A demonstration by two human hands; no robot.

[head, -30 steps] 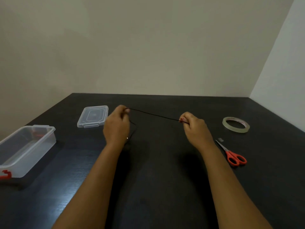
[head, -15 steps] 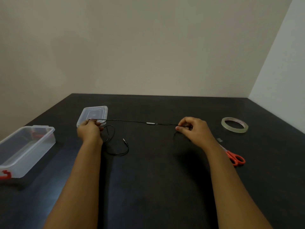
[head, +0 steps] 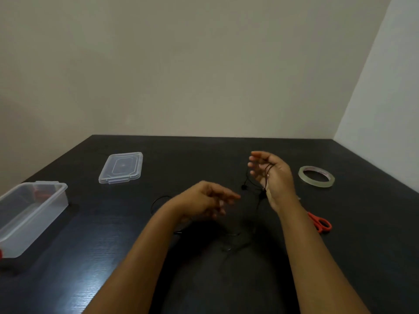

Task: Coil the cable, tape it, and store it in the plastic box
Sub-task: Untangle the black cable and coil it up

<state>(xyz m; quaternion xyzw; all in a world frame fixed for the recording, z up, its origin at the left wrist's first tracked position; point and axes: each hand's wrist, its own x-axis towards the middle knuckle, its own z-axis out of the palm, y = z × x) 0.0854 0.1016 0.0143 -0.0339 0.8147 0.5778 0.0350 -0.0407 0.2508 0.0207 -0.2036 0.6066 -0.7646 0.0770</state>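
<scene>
A thin black cable (head: 258, 201) is looped in a few strands across the palm of my right hand (head: 275, 177). That hand is raised above the table with its fingers held straight and pointing left. From it the cable hangs down and trails in loose curves over the dark table (head: 226, 150). My left hand (head: 204, 201) hovers lower and to the left, blurred, with relaxed fingers pointing toward the hanging strands; I see no cable in it. The clear plastic box (head: 34, 211) with red latches stands open at the far left. A roll of clear tape (head: 316, 176) lies to the right.
The box's clear lid (head: 121, 167) lies flat at the back left. Red-handled scissors (head: 319, 223) lie right of my right forearm, in front of the tape. Walls close off the table at the back and on the right.
The cable was stretched taut between both hands; now my right hand has lifted and opened with strands looped over it. My left hand has let go and swung from the left toward the middle.
</scene>
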